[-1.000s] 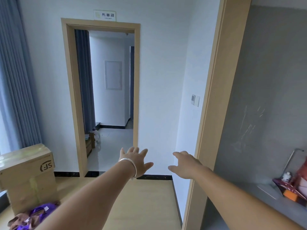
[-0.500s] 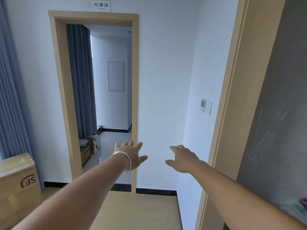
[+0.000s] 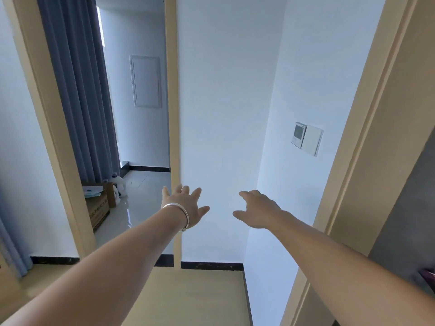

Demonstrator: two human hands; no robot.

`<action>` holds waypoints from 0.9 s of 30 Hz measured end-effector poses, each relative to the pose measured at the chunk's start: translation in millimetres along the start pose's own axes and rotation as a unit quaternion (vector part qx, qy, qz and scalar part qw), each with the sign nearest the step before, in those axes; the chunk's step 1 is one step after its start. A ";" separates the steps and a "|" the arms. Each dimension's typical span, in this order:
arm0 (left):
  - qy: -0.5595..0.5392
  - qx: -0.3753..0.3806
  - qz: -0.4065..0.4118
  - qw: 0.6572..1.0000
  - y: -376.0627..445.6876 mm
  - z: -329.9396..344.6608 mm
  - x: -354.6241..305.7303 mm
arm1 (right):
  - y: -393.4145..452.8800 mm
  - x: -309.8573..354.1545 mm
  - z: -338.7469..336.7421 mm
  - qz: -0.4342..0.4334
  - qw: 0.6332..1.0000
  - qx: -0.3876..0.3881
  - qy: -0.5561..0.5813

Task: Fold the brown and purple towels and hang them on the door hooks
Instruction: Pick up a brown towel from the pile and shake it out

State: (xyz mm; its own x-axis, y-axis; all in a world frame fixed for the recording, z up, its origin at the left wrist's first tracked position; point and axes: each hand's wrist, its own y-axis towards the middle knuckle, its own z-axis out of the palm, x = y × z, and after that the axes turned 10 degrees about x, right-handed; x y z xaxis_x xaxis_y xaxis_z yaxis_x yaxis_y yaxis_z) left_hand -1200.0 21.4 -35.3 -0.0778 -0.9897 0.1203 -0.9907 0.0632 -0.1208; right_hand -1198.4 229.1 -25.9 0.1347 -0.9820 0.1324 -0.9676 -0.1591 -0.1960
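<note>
My left hand point(image 3: 186, 204), with a silver bangle on the wrist, is stretched out in front of me with fingers spread and holds nothing. My right hand point(image 3: 257, 211) reaches forward beside it, fingers apart and empty. Both hover in the air before a white wall and a wooden door frame point(image 3: 173, 128). No brown or purple towel shows in this view, and I see no door hooks.
An open doorway on the left leads to a tiled room with grey curtains point(image 3: 80, 95) and a cardboard box point(image 3: 97, 207) on the floor. A wall switch panel point(image 3: 307, 138) sits on the right wall. Another wooden frame point(image 3: 367, 147) runs along the right.
The view has moved forward and tilted up toward the doorway. The cardboard box and the towels at lower left have dropped out of sight. Both hands stay outstretched and empty.
</note>
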 end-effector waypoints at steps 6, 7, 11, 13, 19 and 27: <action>-0.033 -0.016 0.004 0.999 105.8 -0.1 30.5 | 102.4 10.3 -25.9 0.020 0.999 0.010 -0.029; -0.040 -0.015 0.003 0.999 122.8 0.3 40.3 | 121.1 16.3 -30.3 0.019 0.999 0.012 -0.031; -0.049 -0.016 -0.025 0.998 181.4 4.6 86.4 | 192.1 47.9 -34.0 -0.004 0.999 0.019 -0.035; -0.055 -0.012 -0.046 0.997 200.3 11.2 111.2 | 222.4 68.0 -29.1 -0.025 0.999 0.029 -0.039; -0.045 0.015 -0.128 0.991 219.5 45.5 196.3 | 300.4 153.6 -11.7 -0.119 0.990 0.057 -0.054; -0.094 0.051 -0.305 0.946 197.2 96.7 336.7 | 387.6 316.0 25.0 -0.299 0.945 0.113 -0.064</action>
State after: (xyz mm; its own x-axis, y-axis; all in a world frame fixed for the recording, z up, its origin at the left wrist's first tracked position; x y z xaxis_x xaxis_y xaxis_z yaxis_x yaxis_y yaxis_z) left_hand -1410.7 -311.8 -113.9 0.5359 -0.8440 0.0226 -0.8280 -0.5306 -0.1817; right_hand -1525.6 -145.4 -84.4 0.6811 -0.7122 0.1700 -0.6422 -0.6926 -0.3284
